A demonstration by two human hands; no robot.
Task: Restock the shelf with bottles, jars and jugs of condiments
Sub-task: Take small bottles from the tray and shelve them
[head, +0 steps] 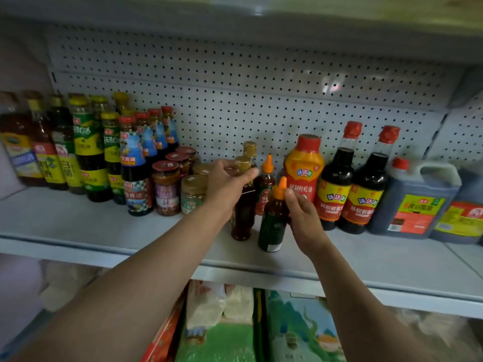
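The pale grey metal shelf (78, 226) with its pegboard back is already well stocked. At the left of the frame stand rows of tall dark bottles with yellow, green and blue labels (86, 152), with short red-lidded and tan-lidded glass jars (167, 189) just in front to their right. At the right stand a red squeeze bottle of oyster sauce (303, 171), two dark red-capped soy bottles (337, 184) and a blue-tinted plastic jug with a handle (415, 199). The work is now in the middle gap. The left hand (224, 184) curls round the neck of a slim dark brown bottle with a gold cap (241, 212), which stands on the shelf. The right hand (304, 218) holds a dark green-labelled sauce bottle with an orange nozzle (273, 220), its base near the front edge — whether fully set down I cannot tell. A twin orange-nozzled bottle (265, 184) stands behind. Bare shelf remains along the front, so in my judgement restocking is well along — not finished.
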